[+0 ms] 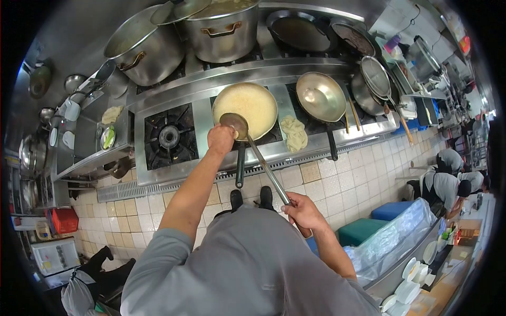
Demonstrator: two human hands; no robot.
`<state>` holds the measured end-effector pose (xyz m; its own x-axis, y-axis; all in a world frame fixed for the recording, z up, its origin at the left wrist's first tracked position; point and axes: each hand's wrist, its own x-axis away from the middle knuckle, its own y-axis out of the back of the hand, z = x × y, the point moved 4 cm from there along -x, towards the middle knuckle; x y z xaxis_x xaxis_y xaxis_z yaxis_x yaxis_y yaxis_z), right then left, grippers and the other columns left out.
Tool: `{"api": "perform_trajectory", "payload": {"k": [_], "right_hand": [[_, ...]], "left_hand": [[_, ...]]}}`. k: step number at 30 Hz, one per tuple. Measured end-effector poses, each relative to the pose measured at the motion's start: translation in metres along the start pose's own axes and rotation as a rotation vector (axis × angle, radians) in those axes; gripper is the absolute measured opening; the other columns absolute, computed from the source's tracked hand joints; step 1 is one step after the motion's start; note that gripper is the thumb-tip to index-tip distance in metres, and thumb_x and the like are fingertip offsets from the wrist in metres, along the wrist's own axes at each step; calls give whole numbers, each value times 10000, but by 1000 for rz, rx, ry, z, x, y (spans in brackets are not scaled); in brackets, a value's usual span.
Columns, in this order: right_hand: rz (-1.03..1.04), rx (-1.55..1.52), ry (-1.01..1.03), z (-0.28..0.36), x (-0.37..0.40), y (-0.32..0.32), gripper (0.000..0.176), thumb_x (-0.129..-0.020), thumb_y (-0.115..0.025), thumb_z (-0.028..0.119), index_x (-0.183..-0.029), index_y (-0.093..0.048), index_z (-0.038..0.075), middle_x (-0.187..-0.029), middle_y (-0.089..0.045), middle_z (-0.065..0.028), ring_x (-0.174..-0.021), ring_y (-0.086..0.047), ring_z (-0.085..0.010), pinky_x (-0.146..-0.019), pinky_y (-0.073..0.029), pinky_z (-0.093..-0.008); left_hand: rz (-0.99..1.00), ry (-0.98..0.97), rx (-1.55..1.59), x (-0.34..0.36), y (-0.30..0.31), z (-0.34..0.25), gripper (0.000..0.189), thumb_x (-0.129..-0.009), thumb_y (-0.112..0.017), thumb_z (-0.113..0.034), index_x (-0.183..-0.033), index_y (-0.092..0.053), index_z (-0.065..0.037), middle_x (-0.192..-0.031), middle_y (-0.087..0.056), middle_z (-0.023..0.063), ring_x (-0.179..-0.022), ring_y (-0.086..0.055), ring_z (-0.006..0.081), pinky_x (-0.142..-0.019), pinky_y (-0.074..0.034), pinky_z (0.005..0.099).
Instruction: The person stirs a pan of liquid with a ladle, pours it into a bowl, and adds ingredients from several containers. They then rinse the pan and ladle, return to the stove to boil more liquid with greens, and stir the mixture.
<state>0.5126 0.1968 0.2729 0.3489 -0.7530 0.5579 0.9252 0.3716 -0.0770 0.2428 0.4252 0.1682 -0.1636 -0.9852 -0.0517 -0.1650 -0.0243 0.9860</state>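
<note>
A pan [253,105] of pale yellow, bubbly liquid sits on the stove in front of me, its black handle pointing toward me. My right hand [304,212] is wrapped round the long metal handle of a ladle [269,171]. The ladle's dark bowl is over the near left part of the pan. My left hand [221,138] is closed at the bowl's near left edge; what its fingers hold, if anything, is hidden. A crumpled pale cloth [294,133] lies on the stove right of the pan.
An unused burner [169,136] is at left. An empty wok [321,97] rests to the right, its handle jutting over the edge. Large stockpots [221,39] stand behind. Plastic-covered bins [390,239] are at lower right. Several people [445,184] are at far right, another at lower left.
</note>
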Motion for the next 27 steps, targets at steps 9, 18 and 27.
{"api": "perform_trajectory", "payload": {"k": [9,18,27], "right_hand": [[-258,535,84,24,-4,9,423,-879,-649,78,-1285,-557,6,-751,-648,-151,-628,-644,-302,-611,-518,-400],[-548,900,392,32,-102,52,378,-845,-653,110,-1206,-574,30,-812,-664,-224,-772,-664,-416,-700,-519,-508],[97,-386,-49,-12,-120,11,331,-934,-616,129,-1225,-561,-17,-757,-565,-10,-539,-520,-107,-495,-412,-258]], "left_hand": [[-287,153,322,28,51,4,159,-848,-675,-189,-950,-767,-111,-890,-720,119,-891,-663,292,-834,-523,404],[-546,365,261,203,9,131,227,-854,-660,-102,-1073,-699,-57,-922,-648,138,-879,-611,318,-827,-485,416],[-239,1313,164,460,-75,217,351,-827,-551,-64,-1152,-684,-53,-1049,-650,203,-961,-638,345,-853,-517,391]]}}
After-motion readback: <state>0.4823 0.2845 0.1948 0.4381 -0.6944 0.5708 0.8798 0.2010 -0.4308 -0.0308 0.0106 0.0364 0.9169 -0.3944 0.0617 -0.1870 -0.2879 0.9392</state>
